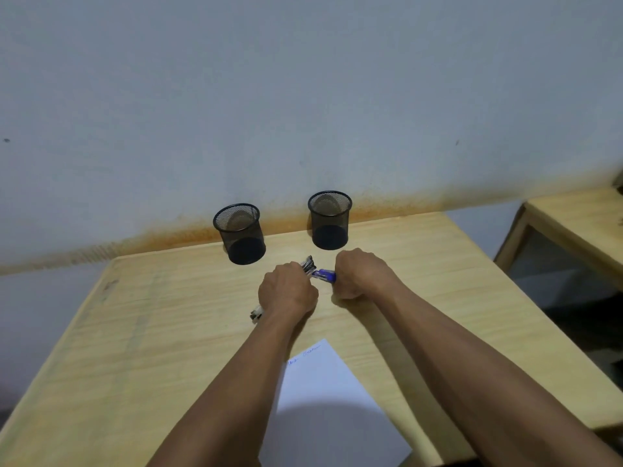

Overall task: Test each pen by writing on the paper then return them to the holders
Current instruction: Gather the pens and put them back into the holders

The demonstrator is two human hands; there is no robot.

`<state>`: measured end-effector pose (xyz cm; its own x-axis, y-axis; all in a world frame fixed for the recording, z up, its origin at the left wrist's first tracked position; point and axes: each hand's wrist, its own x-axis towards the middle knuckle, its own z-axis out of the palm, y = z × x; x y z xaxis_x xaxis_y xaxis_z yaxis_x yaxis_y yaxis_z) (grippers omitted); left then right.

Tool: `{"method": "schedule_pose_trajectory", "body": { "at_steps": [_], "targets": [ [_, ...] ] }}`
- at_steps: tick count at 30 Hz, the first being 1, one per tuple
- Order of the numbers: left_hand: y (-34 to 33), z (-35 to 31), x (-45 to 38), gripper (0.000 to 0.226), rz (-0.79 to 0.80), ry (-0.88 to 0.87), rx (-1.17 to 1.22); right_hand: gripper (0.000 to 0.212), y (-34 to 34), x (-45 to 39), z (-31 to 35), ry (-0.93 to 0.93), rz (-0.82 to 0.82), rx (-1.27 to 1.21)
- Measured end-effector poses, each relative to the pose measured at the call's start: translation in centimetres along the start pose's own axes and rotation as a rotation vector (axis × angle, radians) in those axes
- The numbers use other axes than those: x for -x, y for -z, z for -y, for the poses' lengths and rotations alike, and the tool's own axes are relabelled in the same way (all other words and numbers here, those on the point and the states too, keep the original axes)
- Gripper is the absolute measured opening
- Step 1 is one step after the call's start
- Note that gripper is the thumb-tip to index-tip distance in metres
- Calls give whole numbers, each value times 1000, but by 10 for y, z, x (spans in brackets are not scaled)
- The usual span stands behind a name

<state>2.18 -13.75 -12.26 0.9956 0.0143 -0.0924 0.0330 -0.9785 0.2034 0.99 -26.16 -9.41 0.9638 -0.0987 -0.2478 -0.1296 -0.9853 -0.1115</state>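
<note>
Two hands are working close together over the middle of the desk [141, 332]. The left hand [287, 291] is curling its fingers round a bundle of black-capped pens [308, 264], whose ends are sticking out past the knuckles on one side and below the wrist on the other. The right hand [362, 274] is gripping a blue pen [325, 274], its blue end pointing toward the bundle and nearly touching it. Beyond the hands, the left mesh holder [240, 234] and the right mesh holder [330, 220] are standing upright near the wall, well apart. Nearer the person, a white paper [323, 382] is lying between the forearms, bearing faint blue writing along its far edge.
</note>
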Motion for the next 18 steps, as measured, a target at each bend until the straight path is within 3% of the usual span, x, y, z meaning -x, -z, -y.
{"method": "schedule_pose_trajectory", "body": {
  "at_steps": [6, 8, 11, 13, 18],
  "targets": [
    [-3, 20, -2, 19, -210, 59, 485, 22, -10, 11, -9, -59, -51, -232],
    [12, 25, -8, 12, -340, 18, 700, 25, -8, 12, -10, -40, -162, -408],
    [46, 33, -16, 34, -446, -48, 1040, 47, 9, 11, -9, 76, -376, -713],
    [74, 36, -20, 33, -475, -85, 1267, 54, 31, 13, -6, 123, -539, -898],
    [100, 42, -32, 32, -542, -44, 1454, 47, 52, 4, -10, 74, -781, -1296]
  ]
}}
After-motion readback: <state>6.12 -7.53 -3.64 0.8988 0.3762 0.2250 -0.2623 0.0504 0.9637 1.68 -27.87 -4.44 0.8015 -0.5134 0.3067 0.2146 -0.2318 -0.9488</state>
